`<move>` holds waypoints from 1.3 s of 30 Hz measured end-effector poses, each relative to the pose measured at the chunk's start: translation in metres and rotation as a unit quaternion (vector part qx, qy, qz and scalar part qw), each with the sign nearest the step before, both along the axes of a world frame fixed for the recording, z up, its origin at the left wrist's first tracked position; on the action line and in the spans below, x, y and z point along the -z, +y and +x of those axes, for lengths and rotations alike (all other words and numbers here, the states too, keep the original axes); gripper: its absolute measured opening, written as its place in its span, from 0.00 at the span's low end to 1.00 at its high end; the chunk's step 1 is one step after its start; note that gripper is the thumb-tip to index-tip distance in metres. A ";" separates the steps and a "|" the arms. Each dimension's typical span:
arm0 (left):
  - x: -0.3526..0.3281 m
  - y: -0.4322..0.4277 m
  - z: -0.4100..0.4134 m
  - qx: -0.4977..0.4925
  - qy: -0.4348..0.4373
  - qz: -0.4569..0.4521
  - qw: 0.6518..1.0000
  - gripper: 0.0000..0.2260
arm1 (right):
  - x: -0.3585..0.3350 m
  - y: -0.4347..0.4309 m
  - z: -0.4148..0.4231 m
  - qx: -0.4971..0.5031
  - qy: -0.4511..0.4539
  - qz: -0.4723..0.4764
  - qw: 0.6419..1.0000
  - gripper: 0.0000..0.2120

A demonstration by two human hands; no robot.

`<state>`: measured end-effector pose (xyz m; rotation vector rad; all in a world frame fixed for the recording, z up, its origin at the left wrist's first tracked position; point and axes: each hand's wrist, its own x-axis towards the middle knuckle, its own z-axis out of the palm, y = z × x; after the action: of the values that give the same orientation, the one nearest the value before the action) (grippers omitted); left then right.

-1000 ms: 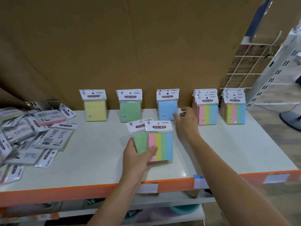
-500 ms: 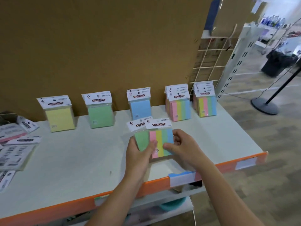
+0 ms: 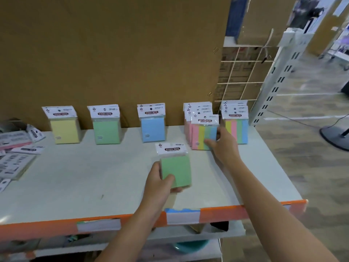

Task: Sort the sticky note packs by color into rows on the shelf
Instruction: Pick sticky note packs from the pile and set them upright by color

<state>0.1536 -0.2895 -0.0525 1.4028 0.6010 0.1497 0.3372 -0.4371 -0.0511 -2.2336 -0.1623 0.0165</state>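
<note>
**Striped pack going into its row; green pack pending**

The right grip (image 3: 220, 143) is grasping the striped pack (image 3: 204, 136) by its lower right side. It is standing the pack at the front of the striped row (image 3: 197, 108), toward the back right corner of the shelf (image 3: 94, 176). Half a second ago this pack was sitting with the green pack (image 3: 176, 170) in the left grip (image 3: 160, 179); the two are now apart. The left grip is clasping the green pack alone, above the shelf's middle, nearer the front edge. Judgement: one placement is nearing completion, and the green pack is waiting for the green row (image 3: 106, 129) at the back edge. Unsorted packs (image 3: 15, 154) are lying at the left edge.
</note>
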 end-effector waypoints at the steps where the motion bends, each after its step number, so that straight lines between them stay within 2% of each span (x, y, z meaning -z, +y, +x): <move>1: 0.000 0.000 -0.002 -0.005 -0.003 -0.002 1.000 0.18 | 0.001 0.004 0.000 0.006 -0.010 0.002 1.000 0.16; 6: 0.000 0.004 -0.010 -0.024 -0.023 -0.006 0.999 0.17 | 0.005 0.008 -0.016 0.032 -0.040 -0.013 0.999 0.23; 9: -0.001 0.012 -0.019 -0.032 -0.046 -0.028 0.998 0.14 | 0.000 0.009 -0.044 0.060 -0.015 0.030 0.998 0.16; 11: -0.003 0.020 -0.027 -0.033 -0.060 -0.037 0.997 0.14 | -0.004 0.016 -0.072 0.012 0.058 0.093 0.994 0.09; 14: -0.006 0.039 -0.039 -0.040 -0.071 -0.010 0.997 0.14 | -0.015 0.039 -0.119 -0.137 0.176 0.200 0.954 0.09; 16: -0.009 0.056 -0.048 -0.045 -0.081 0.004 0.996 0.17 | -0.022 0.060 -0.141 -0.225 0.186 0.192 0.937 0.06; 18: -0.010 0.075 -0.060 -0.049 -0.080 0.008 0.996 0.19 | -0.024 0.087 -0.152 -0.255 0.163 0.156 0.940 0.06; 23: -0.001 0.146 -0.098 -0.071 -0.044 0.144 0.986 0.09 | -0.024 0.169 -0.145 -0.194 0.075 0.084 0.974 0.10; 26: 0.003 0.189 -0.118 -0.063 -0.011 0.199 0.978 0.09 | -0.020 0.222 -0.127 -0.167 0.044 0.068 0.983 0.06; 28: 0.002 0.209 -0.127 -0.049 0.000 0.220 0.974 0.09 | -0.014 0.252 -0.115 -0.163 0.030 0.032 0.986 0.04; 32: 0.003 0.226 -0.135 -0.007 0.005 0.237 0.971 0.09 | -0.003 0.284 -0.101 -0.112 -0.005 -0.036 0.993 0.10; 39: 0.005 0.229 -0.132 0.027 -0.002 0.256 0.966 0.09 | 0.005 0.294 -0.110 -0.030 -0.030 -0.050 0.998 0.08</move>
<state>0.0216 -0.0606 -0.0579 1.9157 0.5410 0.2782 0.2273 -0.1427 -0.0563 -2.3306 -0.2663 -0.0091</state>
